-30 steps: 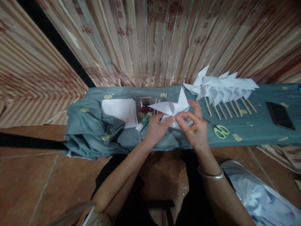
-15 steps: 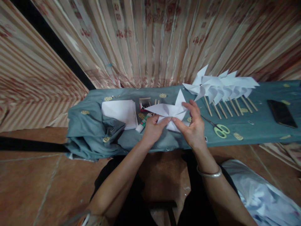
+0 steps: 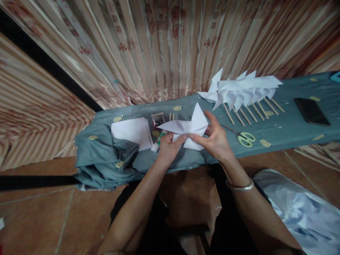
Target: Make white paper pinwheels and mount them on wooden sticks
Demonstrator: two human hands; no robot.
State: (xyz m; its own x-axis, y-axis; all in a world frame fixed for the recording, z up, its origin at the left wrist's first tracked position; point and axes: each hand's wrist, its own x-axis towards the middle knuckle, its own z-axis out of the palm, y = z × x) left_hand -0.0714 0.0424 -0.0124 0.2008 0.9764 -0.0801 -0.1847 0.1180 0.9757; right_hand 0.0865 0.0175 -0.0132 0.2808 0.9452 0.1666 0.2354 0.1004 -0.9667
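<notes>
A white paper pinwheel (image 3: 195, 124) with pointed blades is held between my two hands above the cloth. My left hand (image 3: 170, 146) is closed on its lower left side, thumb pressing near the centre. My right hand (image 3: 216, 138) grips the right side, its thumb meeting the left one at the middle and its fingers behind a blade. Left of the hands lie a glue stick (image 3: 156, 142) and a small open box (image 3: 158, 120) with dark shiny bits inside. Two thin wooden sticks (image 3: 171, 116) show behind the pinwheel, partly hidden.
A stack of white paper (image 3: 131, 132) lies at left beside bunched cloth. Several finished pinwheels on sticks (image 3: 239, 92) overlap at the back right. Green-handled scissors (image 3: 245, 139) and a black phone (image 3: 312, 111) lie to the right. A bag of white paper pieces (image 3: 300, 209) stands on the floor.
The view has shifted and tilted slightly. My right fingers have closed in behind the right blade, and that upright blade now looks broader. Both thumbs stay at the centre.
</notes>
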